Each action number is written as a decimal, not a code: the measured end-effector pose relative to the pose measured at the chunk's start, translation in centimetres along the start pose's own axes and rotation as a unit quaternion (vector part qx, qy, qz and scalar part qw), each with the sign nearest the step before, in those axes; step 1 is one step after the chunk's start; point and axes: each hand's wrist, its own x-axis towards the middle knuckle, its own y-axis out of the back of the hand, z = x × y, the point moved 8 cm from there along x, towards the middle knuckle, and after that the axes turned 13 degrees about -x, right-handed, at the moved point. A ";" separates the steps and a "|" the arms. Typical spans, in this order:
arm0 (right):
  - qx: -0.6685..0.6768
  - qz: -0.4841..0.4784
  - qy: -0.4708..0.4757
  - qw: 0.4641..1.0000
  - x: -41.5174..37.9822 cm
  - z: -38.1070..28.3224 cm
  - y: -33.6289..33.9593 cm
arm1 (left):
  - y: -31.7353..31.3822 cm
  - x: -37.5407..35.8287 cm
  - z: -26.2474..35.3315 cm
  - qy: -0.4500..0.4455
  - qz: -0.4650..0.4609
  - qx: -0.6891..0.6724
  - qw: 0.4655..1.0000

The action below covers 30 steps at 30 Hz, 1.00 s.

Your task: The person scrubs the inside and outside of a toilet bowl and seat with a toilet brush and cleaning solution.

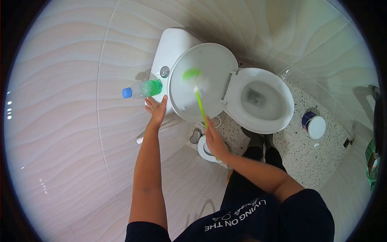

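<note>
My right hand (215, 142) is closed around the green handle of the toilet brush (199, 100), its blurred head over the raised toilet lid (213, 82). My left hand (157, 109) is open at the near side of the cistern (171, 44), beside the blue-capped bottle (142, 89) on the left.

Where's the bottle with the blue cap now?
In the head view's left half, the bottle is on the toilet tank, by the flush button and left hand.
</note>
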 end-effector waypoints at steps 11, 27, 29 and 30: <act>0.240 -0.102 -0.315 0.913 7.7 3.6 1.2 | 0.1 0.0 0.1 -0.008 0.007 -0.017 1.000; 0.186 -0.049 -0.405 0.894 5.5 11.1 -1.1 | 0.0 0.2 0.0 -0.051 0.007 -0.009 0.999; 0.157 -0.088 -0.348 0.920 1.0 8.0 -2.7 | 0.0 0.0 0.0 -0.036 0.007 -0.010 0.999; 0.134 -0.086 -0.287 0.945 -0.7 7.8 -3.9 | 0.0 0.0 0.1 -0.028 0.005 -0.006 1.000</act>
